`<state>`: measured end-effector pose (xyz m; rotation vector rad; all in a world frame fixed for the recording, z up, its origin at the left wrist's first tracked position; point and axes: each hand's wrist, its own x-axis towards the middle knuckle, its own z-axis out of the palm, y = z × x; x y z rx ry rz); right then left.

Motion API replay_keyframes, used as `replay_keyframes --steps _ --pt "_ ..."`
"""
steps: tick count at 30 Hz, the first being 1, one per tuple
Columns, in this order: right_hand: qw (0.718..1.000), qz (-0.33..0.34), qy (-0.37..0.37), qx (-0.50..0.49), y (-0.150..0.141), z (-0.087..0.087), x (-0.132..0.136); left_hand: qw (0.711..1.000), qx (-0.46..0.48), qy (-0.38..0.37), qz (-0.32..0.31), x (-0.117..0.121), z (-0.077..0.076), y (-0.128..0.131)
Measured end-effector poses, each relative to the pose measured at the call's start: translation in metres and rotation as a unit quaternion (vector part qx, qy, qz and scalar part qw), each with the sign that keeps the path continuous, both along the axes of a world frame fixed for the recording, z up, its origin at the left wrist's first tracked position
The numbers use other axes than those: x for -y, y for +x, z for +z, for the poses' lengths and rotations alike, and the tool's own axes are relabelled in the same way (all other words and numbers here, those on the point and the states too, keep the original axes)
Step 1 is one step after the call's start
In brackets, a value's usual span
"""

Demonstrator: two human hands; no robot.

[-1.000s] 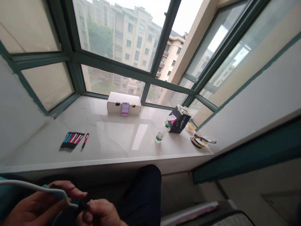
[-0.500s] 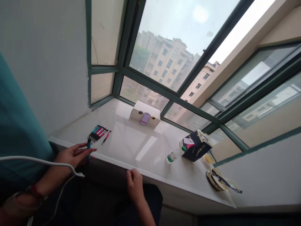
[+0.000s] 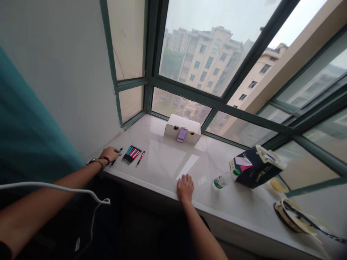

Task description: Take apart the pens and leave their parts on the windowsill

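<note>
At the left end of the white windowsill (image 3: pixel 159 173), my left hand (image 3: pixel 110 154) has its fingers closed on a pen (image 3: pixel 117 156) with a teal upper part and a dark lower end. The pen is low over the sill or touching it; I cannot tell which. Just right of it lies a row of several pens (image 3: pixel 131 155), teal, red and pink with black grips. One red and black pen (image 3: pixel 140 159) lies slightly apart at the row's right. My right hand (image 3: pixel 185 187) rests on the sill near its front edge, fingers loosely bent and apart, holding nothing.
A white box (image 3: pixel 187 124) with a purple phone-like object (image 3: pixel 182 134) against it stands by the window. On the right are a clear bottle (image 3: pixel 222 180) with green cap, a dark blue box (image 3: pixel 256 169) and a round roll-like item (image 3: pixel 294 216). A white cable (image 3: pixel 54 186) crosses the lower left.
My left hand has carried the pen from the sill's front edge onto the sill, left of the row. My right hand has moved from the edge onto the surface and opened. The view has shifted.
</note>
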<state>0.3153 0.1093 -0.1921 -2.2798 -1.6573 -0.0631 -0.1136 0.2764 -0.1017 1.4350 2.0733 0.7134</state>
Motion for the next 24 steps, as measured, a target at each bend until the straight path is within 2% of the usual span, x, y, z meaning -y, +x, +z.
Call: replay_keyframes --steps 5,10,15,19,20,22,24 --pt "1.000 -0.017 -0.005 -0.006 -0.001 0.001 -0.003 0.988 -0.134 -0.070 -0.026 -0.036 -0.022 0.000" --pt "0.999 -0.031 -0.013 -0.013 -0.002 0.002 -0.004 0.973 -0.205 -0.093 -0.048 -0.054 -0.034 0.001" --pt "0.999 -0.034 -0.010 -0.022 -0.002 0.001 -0.005 0.965 -0.236 -0.089 -0.072 -0.060 -0.035 0.003" --pt "0.999 -0.041 -0.015 -0.026 -0.002 0.000 -0.005 0.962 -0.247 -0.043 -0.109 -0.049 -0.030 0.015" --pt "0.999 -0.041 -0.016 -0.026 -0.002 0.000 -0.005 0.959 -0.250 -0.022 -0.132 -0.044 -0.028 0.020" --pt "0.999 -0.039 -0.018 -0.027 -0.002 -0.001 -0.005 0.937 -0.258 0.027 -0.232 -0.033 -0.023 0.033" --pt "0.999 -0.036 -0.018 -0.028 -0.001 -0.001 -0.005 0.873 -0.274 0.072 -0.398 -0.024 -0.018 0.046"
